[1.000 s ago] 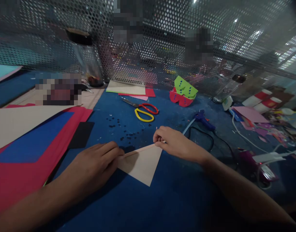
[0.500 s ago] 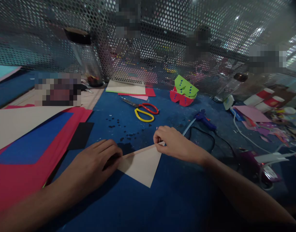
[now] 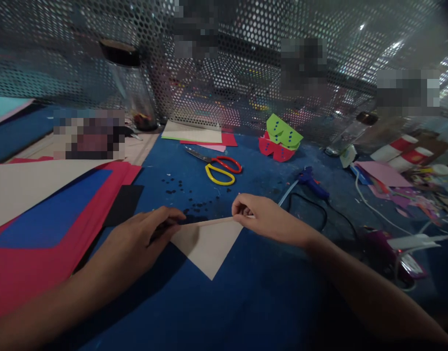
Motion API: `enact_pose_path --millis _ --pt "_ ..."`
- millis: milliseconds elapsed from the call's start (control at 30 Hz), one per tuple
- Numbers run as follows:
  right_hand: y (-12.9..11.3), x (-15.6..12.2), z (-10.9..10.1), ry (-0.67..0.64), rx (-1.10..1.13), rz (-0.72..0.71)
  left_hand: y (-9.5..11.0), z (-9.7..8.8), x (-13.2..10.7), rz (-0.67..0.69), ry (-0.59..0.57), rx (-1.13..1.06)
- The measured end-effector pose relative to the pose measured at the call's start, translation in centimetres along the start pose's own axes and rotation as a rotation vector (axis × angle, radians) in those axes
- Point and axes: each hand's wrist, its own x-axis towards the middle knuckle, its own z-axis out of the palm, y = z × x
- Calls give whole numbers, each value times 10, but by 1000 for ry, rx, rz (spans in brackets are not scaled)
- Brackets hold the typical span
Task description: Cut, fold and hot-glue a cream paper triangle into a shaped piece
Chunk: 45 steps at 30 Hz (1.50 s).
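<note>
A pale pink paper folded into a triangle [image 3: 208, 246] lies on the blue table [image 3: 253, 292], its point toward me. My left hand [image 3: 143, 236] pinches the left corner of its folded top edge. My right hand [image 3: 262, 217] pinches the right corner of that edge. The fingers of both hands are closed on the paper, and the top edge is slightly lifted between them.
Sheets of red, blue, cream and black paper [image 3: 44, 209] are stacked at the left. Red and yellow scissors [image 3: 218, 168] lie beyond my hands. A blue glue gun [image 3: 311, 180] with its cable, green and red paper crafts [image 3: 280, 139], and scraps sit at the right. A perforated metal screen [image 3: 227, 73] closes the back.
Both hands have turned the paper a little so its top edge runs level, and the lower point has shifted left. The left hand has moved up slightly.
</note>
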Motion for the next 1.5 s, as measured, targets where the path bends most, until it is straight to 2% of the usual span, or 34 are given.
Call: enact_pose_path --millis 133,267,400,567,667,767,967,1300,1500 --pt "1 0 -2 2 84 29 -1 -7 5 -77 10 -41" --pt "3 0 -7 -4 91 47 0 -12 9 -83 19 -64" --pt "8 -4 -8 -18 138 69 -2 -8 10 -52 -3 -125" --pt "12 -20 7 -5 97 60 -7 -1 9 -1 17 -172" --pt "10 -35 19 133 2 -38 -5 -2 9 -10 1 -190" --pt "2 -47 31 257 -159 -215 -1 -4 9 -38 -28 -219" --pt "-17 -57 51 142 -378 -494 -4 -3 6 -59 -54 -234" --pt "-10 -47 69 155 -543 -632 -4 -2 6 -97 -85 -235" --pt "-10 -43 75 157 -532 -624 -4 -1 4 21 -45 -94"
